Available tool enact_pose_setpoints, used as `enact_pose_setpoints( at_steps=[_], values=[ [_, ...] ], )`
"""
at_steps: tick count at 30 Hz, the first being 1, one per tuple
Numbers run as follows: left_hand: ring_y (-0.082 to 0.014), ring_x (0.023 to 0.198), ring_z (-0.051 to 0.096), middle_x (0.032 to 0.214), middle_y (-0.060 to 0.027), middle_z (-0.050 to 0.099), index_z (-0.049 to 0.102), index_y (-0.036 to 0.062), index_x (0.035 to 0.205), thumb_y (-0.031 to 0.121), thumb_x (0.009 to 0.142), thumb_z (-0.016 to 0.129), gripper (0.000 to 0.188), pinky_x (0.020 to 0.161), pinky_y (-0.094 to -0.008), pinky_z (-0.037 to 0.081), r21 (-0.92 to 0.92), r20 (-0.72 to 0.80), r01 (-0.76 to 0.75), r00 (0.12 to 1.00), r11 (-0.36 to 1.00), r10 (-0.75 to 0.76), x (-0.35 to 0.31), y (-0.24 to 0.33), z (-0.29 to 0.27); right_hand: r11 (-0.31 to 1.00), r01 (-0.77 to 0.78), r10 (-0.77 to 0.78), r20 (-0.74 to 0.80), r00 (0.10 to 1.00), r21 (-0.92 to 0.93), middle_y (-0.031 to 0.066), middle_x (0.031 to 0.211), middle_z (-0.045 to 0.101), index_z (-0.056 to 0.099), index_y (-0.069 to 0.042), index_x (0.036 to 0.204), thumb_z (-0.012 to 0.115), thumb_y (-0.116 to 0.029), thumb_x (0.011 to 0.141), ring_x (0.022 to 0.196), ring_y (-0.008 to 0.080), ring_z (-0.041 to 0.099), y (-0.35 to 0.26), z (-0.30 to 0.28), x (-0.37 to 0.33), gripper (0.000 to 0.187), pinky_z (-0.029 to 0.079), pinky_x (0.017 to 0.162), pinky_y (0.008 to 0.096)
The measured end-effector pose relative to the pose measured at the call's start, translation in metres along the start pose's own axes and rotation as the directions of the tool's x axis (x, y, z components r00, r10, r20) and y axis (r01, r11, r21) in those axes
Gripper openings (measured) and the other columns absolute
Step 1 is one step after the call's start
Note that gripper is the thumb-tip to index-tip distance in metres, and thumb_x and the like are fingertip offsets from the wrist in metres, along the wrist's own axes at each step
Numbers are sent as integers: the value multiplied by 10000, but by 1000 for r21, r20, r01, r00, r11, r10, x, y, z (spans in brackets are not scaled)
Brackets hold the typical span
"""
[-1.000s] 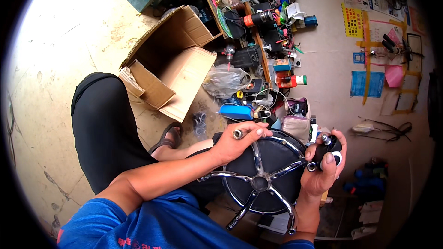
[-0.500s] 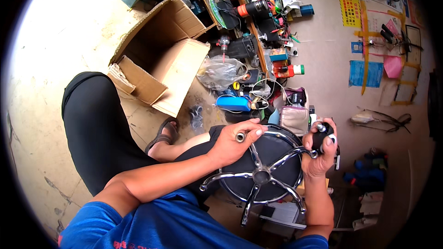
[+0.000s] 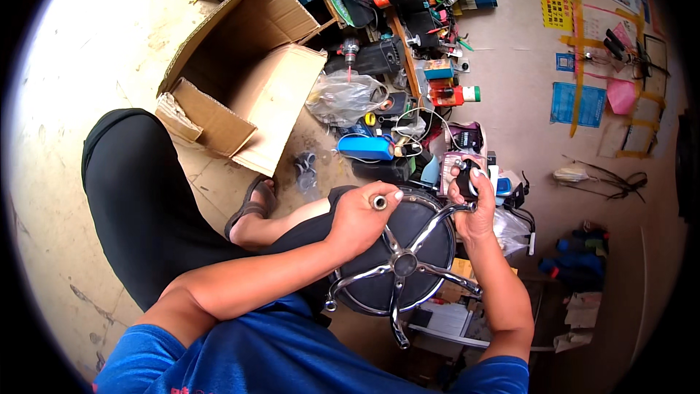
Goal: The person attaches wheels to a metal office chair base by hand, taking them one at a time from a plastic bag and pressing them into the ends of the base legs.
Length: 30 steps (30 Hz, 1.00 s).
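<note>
An upside-down stool with a round black seat (image 3: pixel 421 293) and a chrome star-shaped base (image 3: pixel 403 263) lies before me, close to my leg. My left hand (image 3: pixel 357 222) is wrapped round the end of one chrome leg, whose hollow round tip (image 3: pixel 378 203) faces up beside the thumb. In the fingers of my right hand (image 3: pixel 474 220) is a black caster (image 3: pixel 468 179) with a short metal stem pointing up and left. Just left of that hand is the curved tip of another leg (image 3: pixel 465 208); I cannot tell whether they touch.
An open cardboard box (image 3: pixel 219 80) stands on the floor to the left. Beyond the stool lie a blue case (image 3: pixel 366 147), a clear plastic bag (image 3: pixel 346 95), a drill (image 3: pixel 351 51) and other clutter. Papers hang on the right wall (image 3: pixel 510 87).
My right hand has moved left and away from me with the caster, nearer to my left hand. The left hand keeps its hold on the leg. The whole view has shifted slightly.
</note>
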<state>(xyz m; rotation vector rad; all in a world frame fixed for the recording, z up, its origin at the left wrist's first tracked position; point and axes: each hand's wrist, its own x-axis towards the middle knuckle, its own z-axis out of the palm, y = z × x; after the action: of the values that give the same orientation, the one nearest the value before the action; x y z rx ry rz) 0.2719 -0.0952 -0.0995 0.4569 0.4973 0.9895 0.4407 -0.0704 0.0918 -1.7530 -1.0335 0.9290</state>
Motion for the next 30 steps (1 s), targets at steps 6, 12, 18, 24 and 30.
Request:
enact_pose_setpoints(
  at_steps=[6,12,18,24,30],
  values=[
    [-43,865,614,919,31,733,800,-3,1130,204,1081,779,214,794,-265,513,43,-56,59,997,997,-57,0,-3,3,996,-86,85,45,995,10,154,1108,689,579,-11,1426,677,-262,1058,724,175,614,6,-3,17,457,446,593,263],
    [-163,949,725,968,-86,785,786,1,1071,137,1038,788,140,1386,-467,256,188,4,-53,999,981,53,-8,-5,12,971,-174,173,23,985,165,129,1105,719,602,-39,1392,721,-276,1064,743,165,623,30,-26,42,422,477,591,257],
    [-143,1111,737,1143,-104,833,789,-9,1110,123,1065,759,143,1358,-409,303,71,-6,-34,999,997,35,-6,-25,9,962,-222,225,-1,974,161,120,1075,732,638,-54,1348,728,-283,1063,755,174,635,35,-17,52,377,461,565,229],
    [-144,1188,713,1213,-117,829,801,-4,1162,128,1071,756,167,1345,-375,313,44,5,-7,1000,999,7,-4,-27,5,964,-209,215,-21,976,164,123,1067,743,654,-55,1327,736,-284,1060,749,177,638,36,-13,49,362,457,561,222],
    [-118,1092,699,1186,-63,817,801,-11,1184,138,1083,758,184,1106,-304,507,2,-13,70,997,998,-70,-3,-24,3,966,-226,236,-73,969,126,121,1056,747,664,-54,1304,740,-286,1058,753,173,643,33,-7,50,347,454,551,220]
  ],
)
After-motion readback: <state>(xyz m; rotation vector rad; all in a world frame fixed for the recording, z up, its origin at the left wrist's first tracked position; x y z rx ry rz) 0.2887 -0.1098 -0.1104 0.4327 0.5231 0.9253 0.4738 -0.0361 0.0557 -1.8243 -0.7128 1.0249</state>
